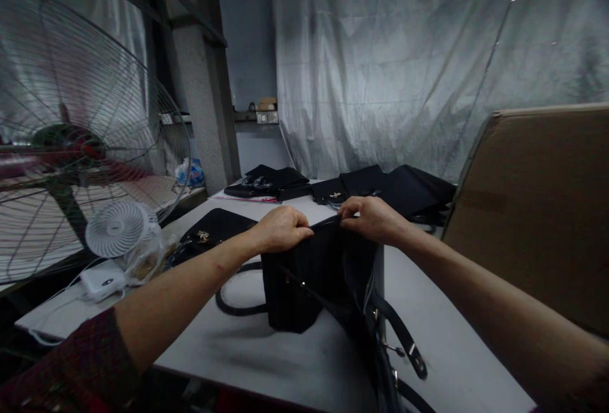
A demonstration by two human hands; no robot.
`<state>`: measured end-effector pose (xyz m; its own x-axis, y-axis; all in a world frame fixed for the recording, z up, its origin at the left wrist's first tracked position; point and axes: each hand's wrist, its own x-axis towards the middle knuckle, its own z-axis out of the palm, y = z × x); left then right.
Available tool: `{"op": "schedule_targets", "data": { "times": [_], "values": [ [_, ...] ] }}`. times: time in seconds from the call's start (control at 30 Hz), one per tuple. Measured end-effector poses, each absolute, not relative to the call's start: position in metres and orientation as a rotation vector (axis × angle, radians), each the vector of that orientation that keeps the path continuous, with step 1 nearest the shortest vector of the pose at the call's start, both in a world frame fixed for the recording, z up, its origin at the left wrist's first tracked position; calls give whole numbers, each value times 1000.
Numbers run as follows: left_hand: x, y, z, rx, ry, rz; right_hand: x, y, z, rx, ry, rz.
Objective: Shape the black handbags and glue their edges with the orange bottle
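Note:
A black handbag (297,286) stands on the white table in front of me, its mouth sagging open towards the right. My left hand (284,229) pinches the bag's top edge on the left, thumb and fingers closed on it. A little to the right, my right hand (371,217) grips the same edge between thumb and fingertips. One curved handle sticks out at the bag's left side. On the right hangs a loose strap (402,337) with metal fittings, and part of the bag drops over the table's front edge.
Several more black bags (366,184) lie along the back of the table (228,349), and another bag (216,226) lies at left. A small white fan (118,229) stands near a large caged fan (85,146). A tall cardboard box (533,222) rises at right.

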<state>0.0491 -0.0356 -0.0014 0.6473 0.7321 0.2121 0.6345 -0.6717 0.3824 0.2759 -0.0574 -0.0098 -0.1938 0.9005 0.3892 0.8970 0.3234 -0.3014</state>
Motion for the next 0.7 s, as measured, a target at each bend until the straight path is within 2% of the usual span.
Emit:
{"op": "schedule_targets", "data": {
  "times": [0.43, 0.7],
  "values": [
    [58, -20, 5, 2649, 1224, 386, 261, -58, -6, -1718, -2016, -66],
    [94, -8, 7, 2802, 991, 436, 266, -59, -8, -1756, -1992, -47]
  ]
}}
